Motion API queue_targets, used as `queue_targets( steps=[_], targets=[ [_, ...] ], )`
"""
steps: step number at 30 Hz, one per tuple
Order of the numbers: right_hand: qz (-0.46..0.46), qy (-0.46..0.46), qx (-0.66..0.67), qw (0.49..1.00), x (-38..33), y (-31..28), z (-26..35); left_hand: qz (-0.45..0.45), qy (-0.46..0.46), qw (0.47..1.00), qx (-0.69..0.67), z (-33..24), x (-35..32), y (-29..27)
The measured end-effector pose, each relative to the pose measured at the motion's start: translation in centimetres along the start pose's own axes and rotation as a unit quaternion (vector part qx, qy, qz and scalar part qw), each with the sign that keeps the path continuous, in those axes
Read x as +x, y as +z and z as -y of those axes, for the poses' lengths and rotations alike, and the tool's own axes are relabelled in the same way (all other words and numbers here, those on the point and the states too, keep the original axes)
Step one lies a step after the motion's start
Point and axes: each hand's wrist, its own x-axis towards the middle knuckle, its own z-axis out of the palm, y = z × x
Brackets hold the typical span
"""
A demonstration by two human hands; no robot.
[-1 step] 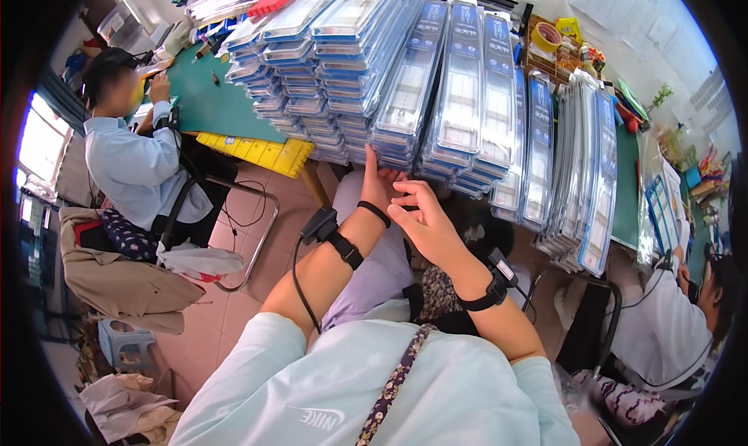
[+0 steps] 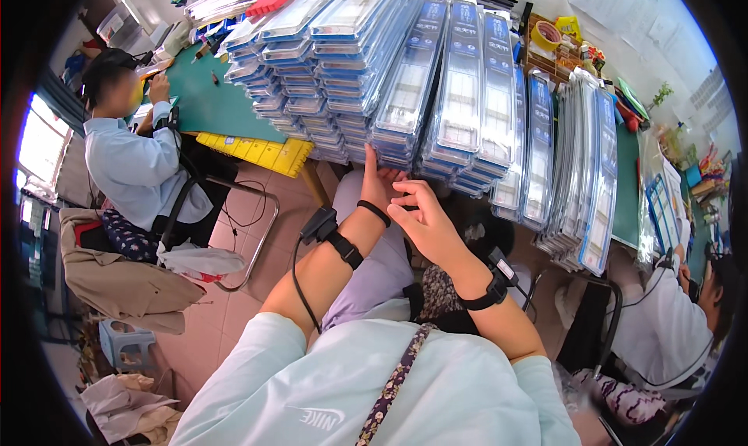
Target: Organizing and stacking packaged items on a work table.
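My left hand (image 2: 375,185) is just in front of the stacked clear plastic blister packs (image 2: 397,80), its thumb pointing up beside their lower edge. Its other fingers reach rightward and are partly covered by my right hand (image 2: 425,216). Loosely bent, the fingers of my right hand stand apart from the thumb, with nothing visible between them. The two hands are close together over my lap; whether they touch I cannot tell. The packs are long and narrow with blue cards, piled high on the left and leaning in rows on the right (image 2: 538,146).
A green-topped table (image 2: 199,95) carries the packs. A yellow tray (image 2: 257,151) juts from its edge. One person (image 2: 140,169) sits at left, another (image 2: 662,321) at right. A tape roll (image 2: 546,36) lies behind the packs. A jacket (image 2: 117,267) hangs over a chair near a blue stool (image 2: 126,343).
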Motion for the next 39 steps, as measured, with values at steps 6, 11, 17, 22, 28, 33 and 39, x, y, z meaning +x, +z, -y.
queue_targets(
  steps=[6, 11, 17, 22, 28, 33, 39],
  targets=[
    [0.007, 0.011, -0.009, 1.000, -0.2, -0.1, 0.3, -0.022, 0.007, 0.999, 0.026, 0.1, 0.1, -0.3],
    [0.005, 0.029, -0.017, 0.999, -0.5, -0.7, 0.0, 0.023, -0.006, 1.000, -0.008, 0.0, 0.0, -0.6],
    [0.022, 0.046, -0.037, 0.998, -0.9, -1.0, 0.0, 0.037, -0.030, 0.998, -0.044, -0.4, -0.3, -1.4],
    [0.013, 0.069, -0.043, 0.997, -1.1, -1.6, -0.4, 0.075, -0.029, 0.997, -0.020, -0.1, -1.4, -2.6],
    [0.008, 0.125, 0.004, 0.992, -1.3, -1.9, -0.7, 0.068, -0.023, 0.997, -0.040, -0.1, -3.6, -4.3],
    [0.018, 0.142, 0.067, 0.987, -1.4, -1.8, -0.3, 0.095, -0.062, 0.993, 0.015, -0.6, -5.6, -5.9],
    [-0.007, 0.156, 0.073, 0.985, -0.9, -1.4, 1.3, -0.027, 0.071, 0.975, 0.207, -2.9, -8.0, -4.1]
  ],
)
